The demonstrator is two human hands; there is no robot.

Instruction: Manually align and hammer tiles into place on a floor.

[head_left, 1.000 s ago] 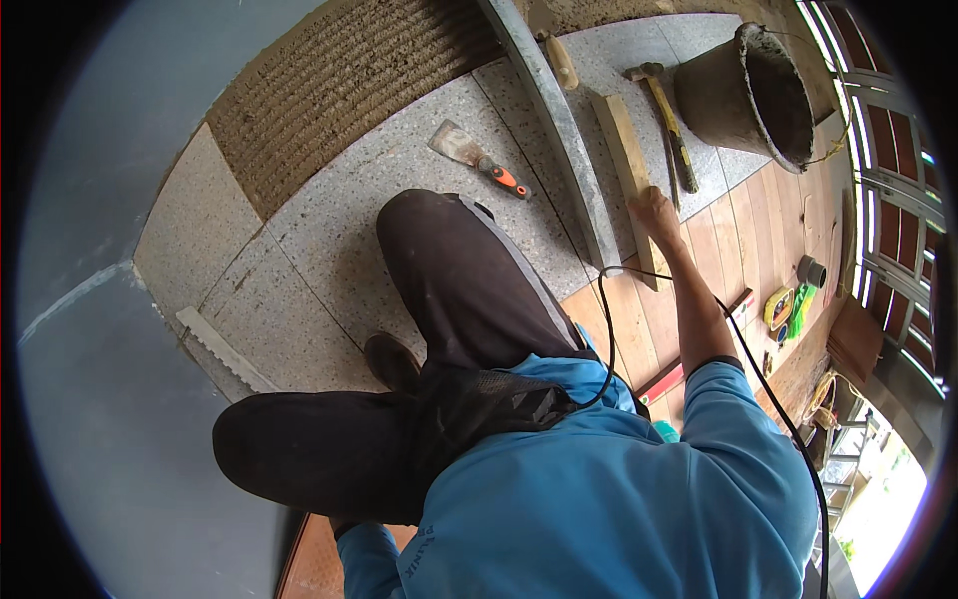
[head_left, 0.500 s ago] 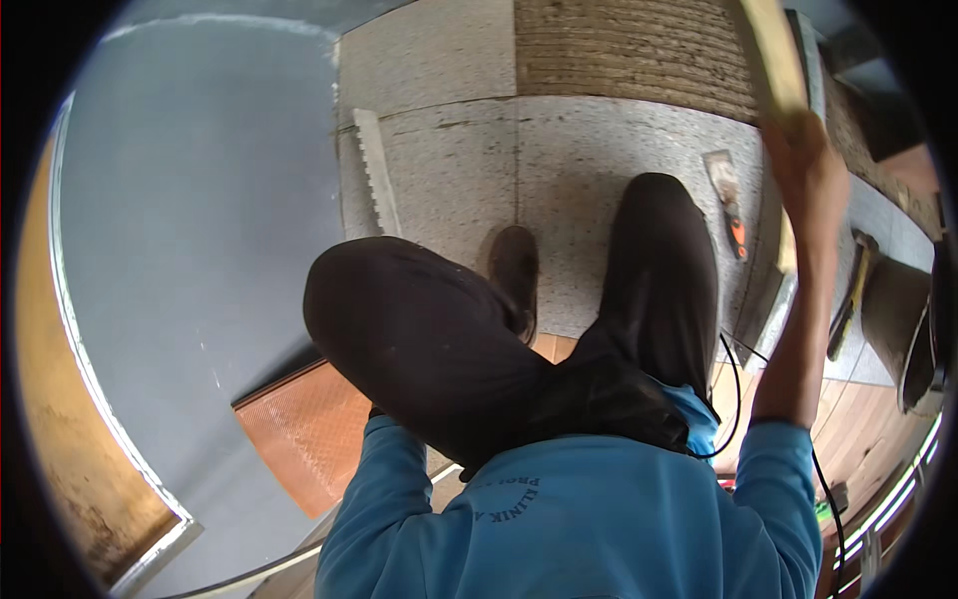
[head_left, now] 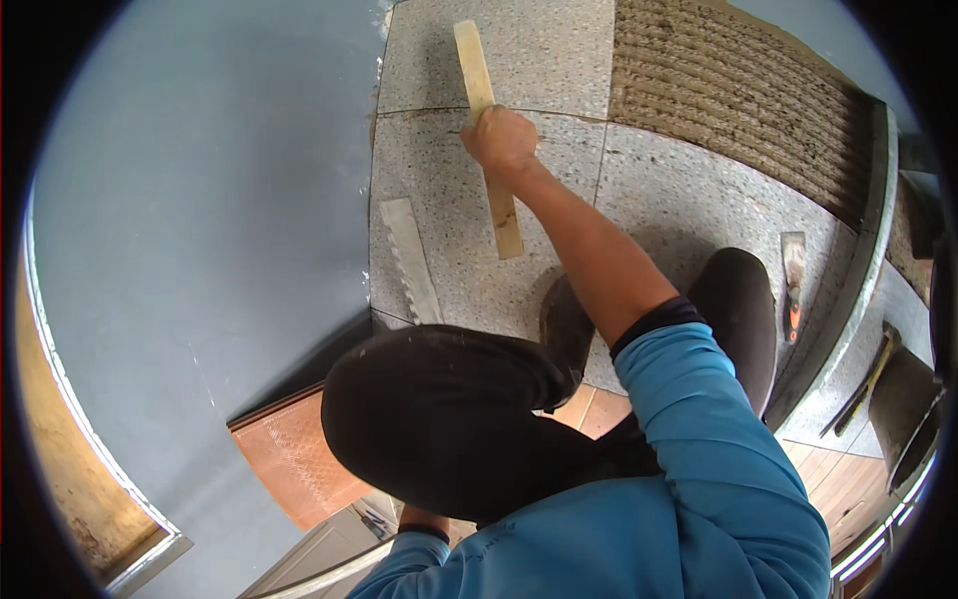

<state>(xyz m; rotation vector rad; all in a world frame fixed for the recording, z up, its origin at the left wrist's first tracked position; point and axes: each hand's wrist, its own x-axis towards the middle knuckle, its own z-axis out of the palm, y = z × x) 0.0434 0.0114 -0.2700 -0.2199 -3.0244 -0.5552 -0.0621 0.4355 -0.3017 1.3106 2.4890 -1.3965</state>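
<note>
My right hand (head_left: pixel 504 140) is closed round a pale wooden batten (head_left: pixel 506 225), which it holds lengthwise over the speckled grey tiles (head_left: pixel 559 60). A tile joint runs across beneath the fist. Of my left hand (head_left: pixel 424 518), only a little skin by the cuff shows beside my bent left leg; its fingers are hidden. Nearer than the batten, a notched metal strip (head_left: pixel 411 260) lies on the tiles by the grey wall. On the tiles to the right rests a scraper (head_left: pixel 793 285) with a wide blade and an orange-and-black handle.
Ridged brown mortar (head_left: pixel 738 95) adjoins the tiles at the far right. A raised grey edge (head_left: pixel 848 299) bounds them on the right; beyond it lie a hammer (head_left: pixel 868 384) and a dark bucket (head_left: pixel 906 409). Orange tiles (head_left: pixel 299 459) lean by the grey wall (head_left: pixel 200 250) at left.
My right hand has swung from the far right to the left, carrying the batten over the tiles by the wall. The head view has shifted, and the mortar shows more fully.
</note>
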